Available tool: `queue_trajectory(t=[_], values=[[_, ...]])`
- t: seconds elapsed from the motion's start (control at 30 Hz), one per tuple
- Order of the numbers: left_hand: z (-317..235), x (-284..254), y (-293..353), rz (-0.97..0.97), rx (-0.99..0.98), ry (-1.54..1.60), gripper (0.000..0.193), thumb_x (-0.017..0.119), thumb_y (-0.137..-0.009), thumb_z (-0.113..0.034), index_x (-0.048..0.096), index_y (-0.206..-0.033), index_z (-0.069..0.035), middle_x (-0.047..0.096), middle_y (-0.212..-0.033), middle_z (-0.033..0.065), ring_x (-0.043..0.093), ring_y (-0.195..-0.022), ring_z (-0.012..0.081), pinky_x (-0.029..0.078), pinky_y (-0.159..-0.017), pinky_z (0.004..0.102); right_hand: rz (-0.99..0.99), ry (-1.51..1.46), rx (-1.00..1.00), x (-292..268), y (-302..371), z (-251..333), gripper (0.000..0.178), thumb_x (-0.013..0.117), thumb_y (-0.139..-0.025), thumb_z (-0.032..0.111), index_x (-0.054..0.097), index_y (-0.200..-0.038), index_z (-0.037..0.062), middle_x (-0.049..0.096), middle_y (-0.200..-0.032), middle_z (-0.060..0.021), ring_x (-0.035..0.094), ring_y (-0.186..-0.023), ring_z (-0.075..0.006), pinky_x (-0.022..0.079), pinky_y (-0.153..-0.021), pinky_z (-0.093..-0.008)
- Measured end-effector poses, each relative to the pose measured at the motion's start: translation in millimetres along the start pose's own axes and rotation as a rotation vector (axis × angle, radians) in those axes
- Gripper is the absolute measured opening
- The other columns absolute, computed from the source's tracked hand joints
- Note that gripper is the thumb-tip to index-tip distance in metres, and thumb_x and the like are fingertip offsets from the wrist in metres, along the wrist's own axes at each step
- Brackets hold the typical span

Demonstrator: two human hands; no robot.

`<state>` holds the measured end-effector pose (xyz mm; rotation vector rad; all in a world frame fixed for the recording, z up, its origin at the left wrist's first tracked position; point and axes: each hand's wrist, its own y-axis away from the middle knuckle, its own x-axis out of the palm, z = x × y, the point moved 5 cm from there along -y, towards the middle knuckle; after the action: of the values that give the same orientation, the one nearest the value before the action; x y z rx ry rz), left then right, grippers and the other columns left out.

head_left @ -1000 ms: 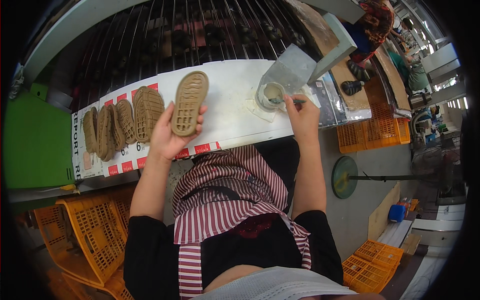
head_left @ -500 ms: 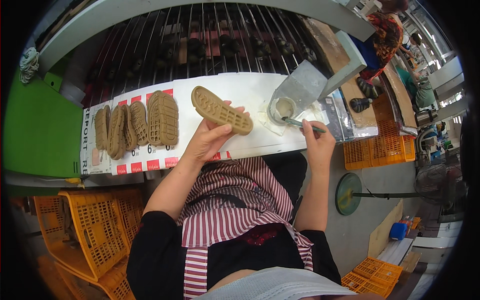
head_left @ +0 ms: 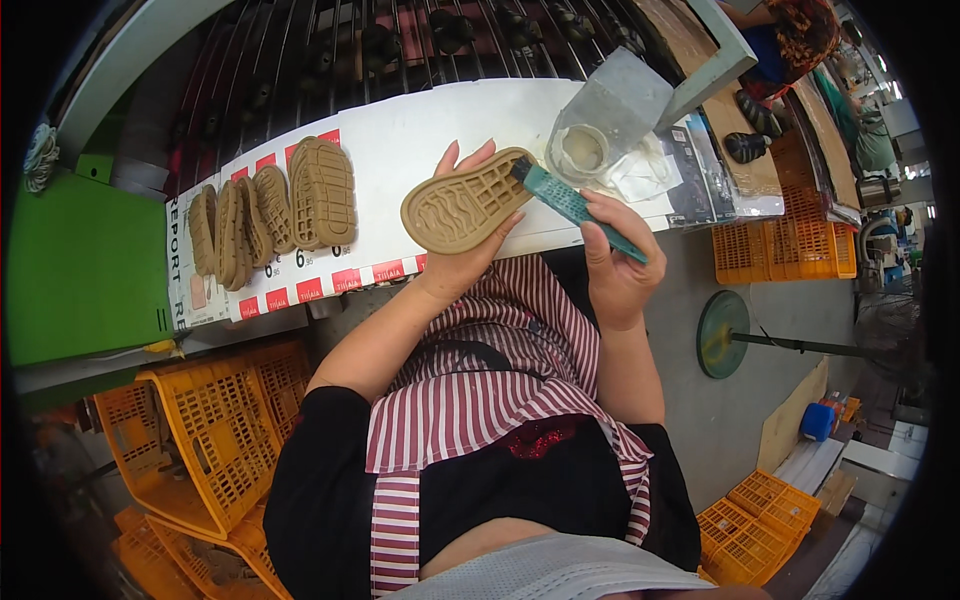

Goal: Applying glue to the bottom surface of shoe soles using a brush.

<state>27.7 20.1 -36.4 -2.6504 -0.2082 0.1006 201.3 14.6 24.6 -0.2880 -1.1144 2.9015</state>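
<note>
The tan moulded shoe sole (head_left: 455, 210) is up in the left hand (head_left: 468, 265), over the near part of the long worktable covered in white printed sheets (head_left: 400, 125), which stretches away beyond both hands. Below and left of the left forearm, there are the orange plastic crates with slotted walls (head_left: 215, 410). Well left of the left hand, a row of tan patterned soles (head_left: 322, 195) lines up on the sheets. Just beyond the right hand (head_left: 622, 258) stands the round, pale, cloudy pot (head_left: 563, 152). Back to that sole: the left hand grasps it from beneath, fingers along the far edge, thumb along the near one, wavy-patterned end leftward, gridded end toward the right hand. And there's the green-handled brush with dark bristles (head_left: 572, 204), pinched between right thumb and fingers, bristles on the sole's gridded end, left of that hand!
</note>
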Motion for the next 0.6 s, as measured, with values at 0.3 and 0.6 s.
queue_trajectory(t=[0.3,0.6], values=[[-5.9,8.7,7.4,-0.041,0.137,-0.198,0.078,0.069,-0.074,-0.005,0.02,-0.135,0.005,0.04,-0.133,0.0142,0.05,-0.114,0.0211,0.032,-0.103,0.0331,0.017,0.12,-0.093,16.5,6.5,9.4,0.022,0.075,-0.069,0.003,0.064,-0.088,-0.0009,0.066,-0.09,-0.0162,0.065,-0.082,-0.0233,0.051,-0.072,-0.0284],[16.4,11.6,14.5,-0.098,0.071,0.16,0.089,0.07,-0.077,-0.018,0.008,-0.14,-0.006,0.029,-0.14,0.0173,0.045,-0.118,0.0239,0.042,-0.096,0.0355,0.152,0.137,-0.185,41.6,10.1,32.9,0.02,0.073,-0.07,0.001,0.063,-0.087,-0.0023,0.066,-0.088,-0.019,0.065,-0.08,-0.0256,0.051,-0.071,-0.0296]])
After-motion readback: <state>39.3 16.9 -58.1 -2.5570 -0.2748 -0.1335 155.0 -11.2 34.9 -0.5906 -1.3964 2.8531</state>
